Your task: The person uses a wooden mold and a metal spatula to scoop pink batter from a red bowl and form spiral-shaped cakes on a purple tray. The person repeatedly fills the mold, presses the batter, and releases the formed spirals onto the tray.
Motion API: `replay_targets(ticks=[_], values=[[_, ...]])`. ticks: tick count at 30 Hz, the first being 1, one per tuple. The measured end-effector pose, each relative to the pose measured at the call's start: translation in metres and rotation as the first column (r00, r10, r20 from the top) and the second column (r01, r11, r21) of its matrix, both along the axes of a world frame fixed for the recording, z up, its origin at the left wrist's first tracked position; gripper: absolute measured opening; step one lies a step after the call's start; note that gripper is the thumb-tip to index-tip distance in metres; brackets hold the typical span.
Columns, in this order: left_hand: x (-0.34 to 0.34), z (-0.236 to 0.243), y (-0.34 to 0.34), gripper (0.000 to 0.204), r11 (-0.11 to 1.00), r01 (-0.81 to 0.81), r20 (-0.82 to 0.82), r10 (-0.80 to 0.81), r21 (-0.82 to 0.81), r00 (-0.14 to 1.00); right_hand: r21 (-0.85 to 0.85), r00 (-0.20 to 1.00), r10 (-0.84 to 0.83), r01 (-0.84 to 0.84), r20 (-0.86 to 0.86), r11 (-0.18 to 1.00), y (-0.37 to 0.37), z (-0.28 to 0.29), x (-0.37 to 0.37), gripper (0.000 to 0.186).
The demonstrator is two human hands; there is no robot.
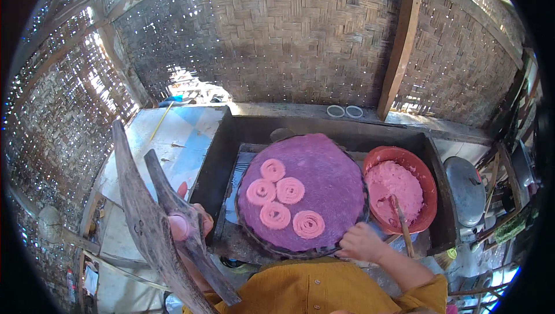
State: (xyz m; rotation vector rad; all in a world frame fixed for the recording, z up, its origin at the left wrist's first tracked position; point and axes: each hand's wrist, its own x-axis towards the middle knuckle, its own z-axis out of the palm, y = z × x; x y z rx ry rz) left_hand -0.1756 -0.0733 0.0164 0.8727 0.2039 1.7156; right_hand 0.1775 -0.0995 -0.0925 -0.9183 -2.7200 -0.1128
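My left hand (205,218), partly hidden, is closed around a weathered grey wooden press (141,215) made of two long bars. A pink cylinder end (178,227) shows between the bars. In front of me lies a large round tray (324,181) with a purple, cloth-like surface. Several pink dough spirals (290,190) sit on its left half and near its front. My right hand (361,243) has its fingers curled at the tray's front right rim. Close by on the right stands a red basin (430,198) of pink dough (399,184), with a wooden-handled spatula (402,224) in it.
A dark wooden trough (231,140) surrounds the tray and basin. Its left neighbour is a blue-and-white tiled surface (185,135) with a yellow stick. Two white rings (345,111) rest on the back ledge. A metal lid (465,189) lies at the right. Woven bamboo walls (277,36) rise behind.
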Motion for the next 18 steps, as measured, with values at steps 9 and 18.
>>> replay_targets(ticks=[9,18], values=[[0.020,-0.004,0.007,0.049,0.936,0.310,0.083,-0.300,-0.169,0.950,-0.317,0.926,0.158,-0.273,-0.344,0.908,0.028,0.010,-0.097,0.029],[0.074,-0.071,0.056,0.062,0.892,-0.209,-0.877,0.440,0.401,0.195,-0.671,0.628,-0.533,-0.727,-0.566,-0.144,0.020,0.062,-0.050,0.082]])
